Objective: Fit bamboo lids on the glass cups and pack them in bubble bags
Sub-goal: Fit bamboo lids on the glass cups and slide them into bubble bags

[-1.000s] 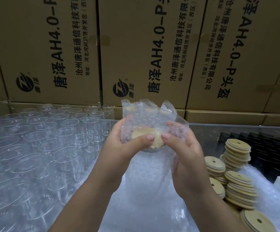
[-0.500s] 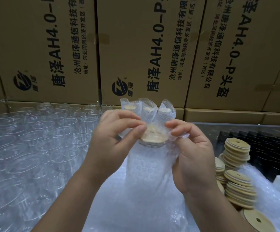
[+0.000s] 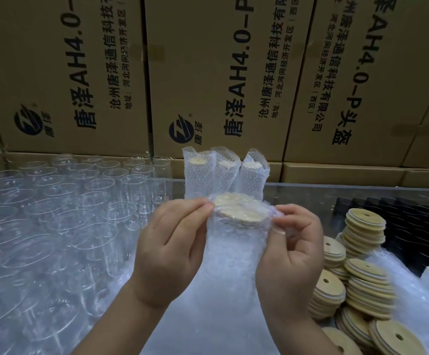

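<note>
From the head camera we look down at two hands held up over the table. The left hand has its fingers curled in. Its thumb and first finger pinch the top edge of a bubble bag on the left side. The right hand does the same on the other side, where its bent fingers pinch the bag's edge. Both hands are closed tight, with only thin plastic between finger and thumb. The bubble bag hangs down between the two hands. Inside it, near the top, we see a round bamboo lid, a bit tilted. We cannot make out much of the glass cup under it through the bubbles. Just behind the hands stand three packed bags, upright and side by side, each with a pale lid showing near its top. The hands hide their lower parts. To the left, many empty glass cups stand close together with their mouths up. To the right we see stacks of bamboo lids, each lid with a small hole, lying on bubble wrap. Behind the stacks sits a black tray. At the back stands a wall of brown cardboard boxes with dark print.
</note>
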